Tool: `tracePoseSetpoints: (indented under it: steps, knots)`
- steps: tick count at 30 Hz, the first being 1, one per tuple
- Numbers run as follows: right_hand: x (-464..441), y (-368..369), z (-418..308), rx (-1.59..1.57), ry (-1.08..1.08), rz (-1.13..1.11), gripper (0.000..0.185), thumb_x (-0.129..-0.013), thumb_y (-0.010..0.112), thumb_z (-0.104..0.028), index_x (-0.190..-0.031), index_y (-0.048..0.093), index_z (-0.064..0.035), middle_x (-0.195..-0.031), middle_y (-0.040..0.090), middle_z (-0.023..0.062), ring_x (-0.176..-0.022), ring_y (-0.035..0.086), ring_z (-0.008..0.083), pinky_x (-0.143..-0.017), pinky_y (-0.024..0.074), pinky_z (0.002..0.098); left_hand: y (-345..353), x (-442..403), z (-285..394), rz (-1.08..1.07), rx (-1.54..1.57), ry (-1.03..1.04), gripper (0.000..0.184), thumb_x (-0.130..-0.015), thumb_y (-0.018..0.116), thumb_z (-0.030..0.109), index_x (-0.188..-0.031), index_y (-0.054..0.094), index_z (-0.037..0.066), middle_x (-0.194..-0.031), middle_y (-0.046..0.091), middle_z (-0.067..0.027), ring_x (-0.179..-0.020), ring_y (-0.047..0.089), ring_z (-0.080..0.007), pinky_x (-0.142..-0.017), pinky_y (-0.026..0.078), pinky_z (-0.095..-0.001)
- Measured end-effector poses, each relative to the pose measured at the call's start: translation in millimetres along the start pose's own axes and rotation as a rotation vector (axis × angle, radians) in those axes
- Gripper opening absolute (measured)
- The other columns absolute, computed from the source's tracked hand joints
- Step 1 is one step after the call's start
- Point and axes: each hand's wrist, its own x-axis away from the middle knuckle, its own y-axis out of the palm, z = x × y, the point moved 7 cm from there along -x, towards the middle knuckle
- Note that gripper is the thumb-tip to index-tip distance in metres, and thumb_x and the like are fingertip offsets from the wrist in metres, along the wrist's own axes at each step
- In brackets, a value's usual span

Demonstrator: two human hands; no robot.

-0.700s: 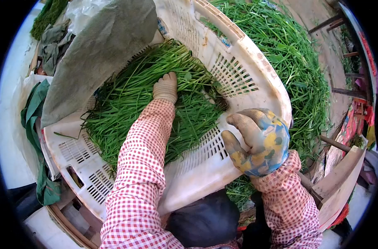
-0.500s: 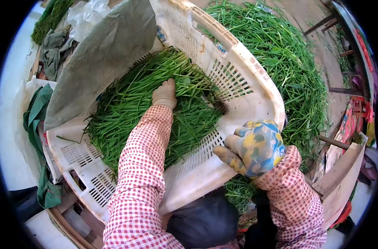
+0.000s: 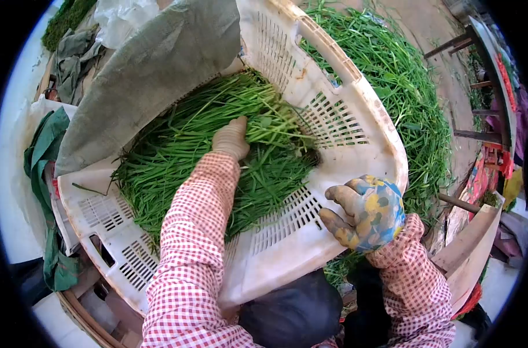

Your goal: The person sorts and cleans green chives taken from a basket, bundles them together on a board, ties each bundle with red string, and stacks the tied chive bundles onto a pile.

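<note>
Head: left fingers (image 3: 237, 126) curled around grass (image 3: 177, 156)

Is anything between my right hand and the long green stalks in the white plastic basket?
No loose object shows between your blue-and-yellow-gloved right hand and the green stalks, just the slotted white plastic wall.

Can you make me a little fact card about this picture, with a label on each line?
Basket: white, slotted
Grass: green, inside the basket
Left hand: gloved, in the grass
Right hand: gloved, fingers curled, nothing visible in them
Cloth: grey, at one side of the basket
Grass pile: outside the basket
Sleeves: red-and-white checked
</note>
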Motion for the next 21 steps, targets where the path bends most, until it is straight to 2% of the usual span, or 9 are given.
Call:
tracePoseSetpoints:
  steps: [2, 7, 10, 11, 13, 14, 15, 16, 21]
  knots:
    - [-0.7, 1.3, 2.8, 0.019, 0.019, -0.016, 0.029, -0.072, 0.075, -0.024, -0.092, 0.067, -0.0043, -0.070, 0.060, 0.0110, -0.068, 0.060, 0.0316, -0.060, 0.0482, 0.0415, -8.8, -5.7, -11.8, -0.076, 0.161, -0.049, 0.074, -0.075, 0.070, 0.006, -0.142, 0.037, 0.007, -0.129, 0.056, -0.0192, -0.117, 0.056, -0.0313, -0.098, 0.046, -0.0383]
    - [-7.6, 5.0, 3.8, 0.071, 0.112, -0.115, 0.033, -0.076, 0.071, -0.028, -0.098, 0.066, -0.0044, -0.075, 0.064, 0.0121, -0.073, 0.063, 0.0331, -0.065, 0.0505, 0.0421, -10.6, -22.2, -38.1, -0.107, 0.247, -0.073, 0.089, -0.071, 0.075, 0.020, -0.146, 0.029, 0.003, -0.132, 0.053, -0.0221, -0.123, 0.052, -0.0312, -0.104, 0.041, -0.0364]
    - [-15.6, 14.6, 11.0, 0.046, 0.252, -0.279, 0.040, -0.081, 0.068, -0.032, -0.108, 0.062, -0.0037, -0.087, 0.067, 0.0148, -0.084, 0.065, 0.0342, -0.074, 0.0517, 0.0416, -0.7, -42.0, -60.9, -0.051, 0.350, -0.046, 0.097, -0.067, 0.078, 0.026, -0.146, 0.028, -0.001, -0.137, 0.049, -0.0225, -0.127, 0.047, -0.0313, -0.108, 0.038, -0.0356]
    - [-18.4, 20.9, 16.7, 0.048, 0.329, -0.370, 0.045, -0.082, 0.067, -0.033, -0.114, 0.059, -0.0034, -0.095, 0.067, 0.0163, -0.091, 0.064, 0.0344, -0.080, 0.0507, 0.0406, 23.6, -68.1, -79.9, -0.065, 0.440, -0.029, 0.101, -0.064, 0.081, 0.026, -0.145, 0.028, -0.004, -0.139, 0.045, -0.0230, -0.129, 0.045, -0.0323, -0.109, 0.036, -0.0345]
    - [-30.1, 30.0, 25.2, -0.077, 0.452, -0.531, 0.054, -0.085, 0.066, -0.030, -0.129, 0.049, -0.0029, -0.116, 0.062, 0.0185, -0.111, 0.059, 0.0310, -0.095, 0.0464, 0.0381, 7.4, -57.5, -83.1, -0.081, 0.516, -0.070, 0.101, -0.063, 0.081, 0.024, -0.144, 0.028, -0.006, -0.138, 0.046, -0.0237, -0.127, 0.046, -0.0320, -0.109, 0.036, -0.0343]
    - [-41.1, 39.0, 30.8, -0.068, 0.445, -0.534, 0.054, -0.085, 0.066, -0.030, -0.129, 0.049, -0.0029, -0.116, 0.062, 0.0185, -0.111, 0.059, 0.0310, -0.095, 0.0464, 0.0381, -5.0, -48.4, -85.9, -0.098, 0.581, -0.110, 0.101, -0.062, 0.082, 0.023, -0.143, 0.029, -0.007, -0.137, 0.047, -0.0243, -0.126, 0.047, -0.0318, -0.108, 0.037, -0.0341]
    - [-50.5, 55.5, 44.5, -0.344, 0.551, -0.440, 0.059, -0.084, 0.066, -0.027, -0.132, 0.045, -0.0010, -0.120, 0.060, 0.0185, -0.115, 0.056, 0.0295, -0.097, 0.0453, 0.0377, -12.0, -37.2, -80.3, -0.152, 0.851, -0.081, 0.098, -0.061, 0.083, 0.018, -0.139, 0.033, -0.010, -0.132, 0.051, -0.0244, -0.120, 0.051, -0.0309, -0.105, 0.039, -0.0343]
    - [-59.1, 68.1, 55.9, -0.619, 0.650, -0.336, 0.063, -0.084, 0.067, -0.025, -0.136, 0.041, 0.0009, -0.123, 0.057, 0.0185, -0.118, 0.054, 0.0281, -0.099, 0.0442, 0.0374, -5.8, -43.4, -83.3, -0.147, 0.864, -0.079, 0.098, -0.061, 0.083, 0.018, -0.139, 0.033, -0.010, -0.132, 0.051, -0.0244, -0.120, 0.051, -0.0309, -0.105, 0.039, -0.0343]
    - [-102.9, 91.9, 62.7, -0.753, 0.669, -0.186, 0.085, -0.077, 0.074, -0.021, -0.143, 0.028, 0.0068, -0.130, 0.050, 0.0216, -0.122, 0.050, 0.0282, -0.103, 0.0411, 0.0366, -3.2, -43.9, -96.2, -0.102, 0.879, -0.097, 0.088, -0.059, 0.083, 0.013, -0.133, 0.041, -0.010, -0.123, 0.057, -0.0207, -0.108, 0.057, -0.0285, -0.098, 0.043, -0.0340]
